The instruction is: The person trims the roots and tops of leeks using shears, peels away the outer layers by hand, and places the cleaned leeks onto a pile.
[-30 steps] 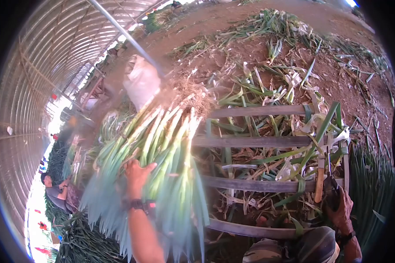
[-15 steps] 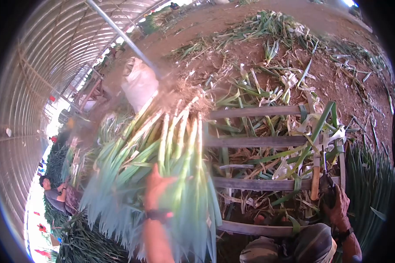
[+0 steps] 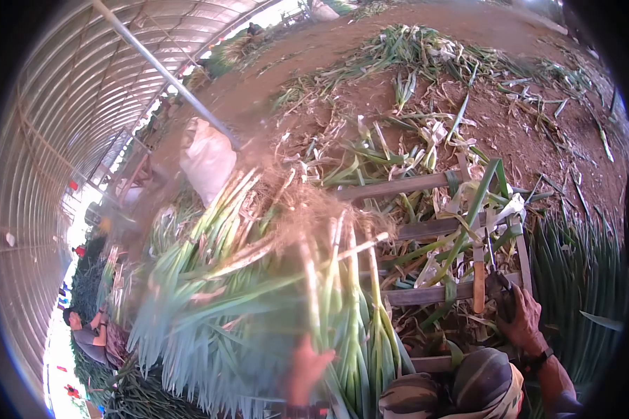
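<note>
Motion blurs my left hand low over a heap of green onions; its fingers are smeared among the leaves. Right around it lie long stalks with white shanks and bushy brown roots pointing away from me. My right hand, at the slatted frame's right side, is closed round a dark-handled tool with a slim metal blade pointing away. Just left of that hand, a knife with a wooden handle hangs at the frame.
Leaf scraps cover the wooden slatted frame and the soil beyond. My camouflage-clad knees are at its near edge. More green onions stand at right. A pale sack and slanting metal pole lie ahead. Another person works at far left.
My left hand has moved right and toward me, and the nearby green onion stalks have shifted right over the frame. My right hand keeps its place at the tool. The view has turned slightly.
</note>
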Motion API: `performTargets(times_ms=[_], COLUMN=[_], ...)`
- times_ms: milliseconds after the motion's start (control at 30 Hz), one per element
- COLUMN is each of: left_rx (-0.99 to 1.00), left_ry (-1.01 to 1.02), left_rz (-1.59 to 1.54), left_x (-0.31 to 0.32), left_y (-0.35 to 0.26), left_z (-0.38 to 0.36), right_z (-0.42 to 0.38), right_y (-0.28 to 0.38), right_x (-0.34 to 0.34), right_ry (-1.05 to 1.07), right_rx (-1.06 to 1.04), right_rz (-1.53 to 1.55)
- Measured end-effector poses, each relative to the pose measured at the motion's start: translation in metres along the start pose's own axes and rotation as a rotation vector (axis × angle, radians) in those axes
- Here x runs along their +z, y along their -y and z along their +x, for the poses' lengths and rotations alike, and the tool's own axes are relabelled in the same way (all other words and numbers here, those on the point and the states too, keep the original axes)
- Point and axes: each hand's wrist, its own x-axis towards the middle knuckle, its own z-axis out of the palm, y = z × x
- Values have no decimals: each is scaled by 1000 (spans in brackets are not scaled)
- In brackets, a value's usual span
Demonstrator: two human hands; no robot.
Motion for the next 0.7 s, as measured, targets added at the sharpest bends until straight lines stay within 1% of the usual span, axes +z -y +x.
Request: performTargets(times_ms=[100,133,167,233,267,300,367,467,567,667,700], left_rx=[86,23,-104,-188,-177,-81,174,444,514,406,436], left_ry=[67,89,157,88,57,-184,-296,-349,-392,-301,-355], left_rz=[-40,-9,90,215,197,294,466,427,689,837,894], left_x=[-1,-9,-21,-35,-44,-41,-34,-6,9,31,34], left_y=[5,4,2,-6,-10,-32,-27,-73,-79,-80,-72], left_z=[-15,-14,-10,-2,9,8,40,71,119,143,152], right_z=[0,1,1,1,2,2,2,3,2,4,5], right_y=[1,1,1,0,-1,-1,-2,-1,-3,-2,-2], right_x=[0,0,-1,0,0,1,3,-1,1,-1,-1], right_ry=[-14,-14,-13,8,16,1,-25,-20,-18,0,9], right_rx=[-11,-16,-19,-7,1,-7,-28,-39,-27,-23,-11], right_rz=[-11,-15,-19,-19,-19,-22,-28,-41,-46,-7,-1])
